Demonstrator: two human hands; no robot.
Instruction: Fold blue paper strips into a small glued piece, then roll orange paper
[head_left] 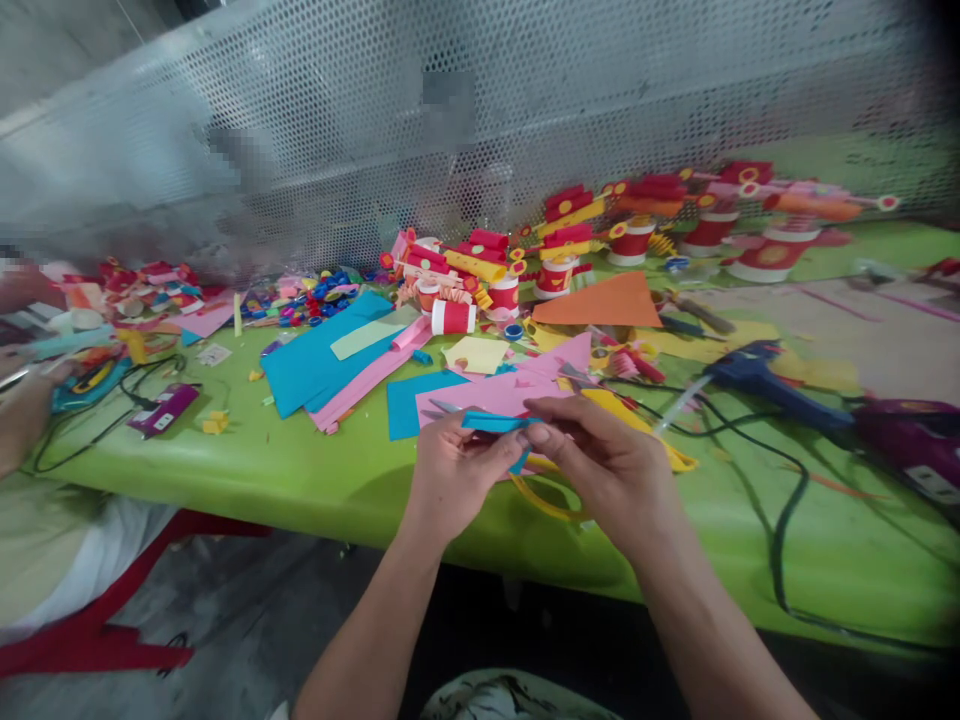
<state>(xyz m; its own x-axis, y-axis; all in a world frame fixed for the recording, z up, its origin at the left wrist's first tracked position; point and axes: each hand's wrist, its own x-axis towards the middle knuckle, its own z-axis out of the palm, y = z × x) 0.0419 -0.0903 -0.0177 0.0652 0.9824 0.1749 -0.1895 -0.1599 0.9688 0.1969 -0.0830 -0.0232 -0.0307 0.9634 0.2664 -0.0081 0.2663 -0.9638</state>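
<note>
Between my two hands is a narrow folded strip of blue paper [495, 422], held a little above the front of the green table. My left hand [461, 468] pinches its left end, thumb on the near side. The fingertips of my right hand [600, 455] close on its right end. Below them a bit of blue paper hangs down, and a yellow loop [551, 500] lies under my hands. Just behind is a sheet of pink paper [442, 405] on blue paper [403, 405]. Metal scissor blades [574, 376] show near the right hand, their handles partly hidden.
A blue glue gun [780, 385] with a trailing black cord [787, 560] lies on the right. Several red-and-white paper cup models [555, 275] stand along the perforated metal panel [360, 130]. At far left, a co-worker's hand [30, 400] is by a purple box [163, 410].
</note>
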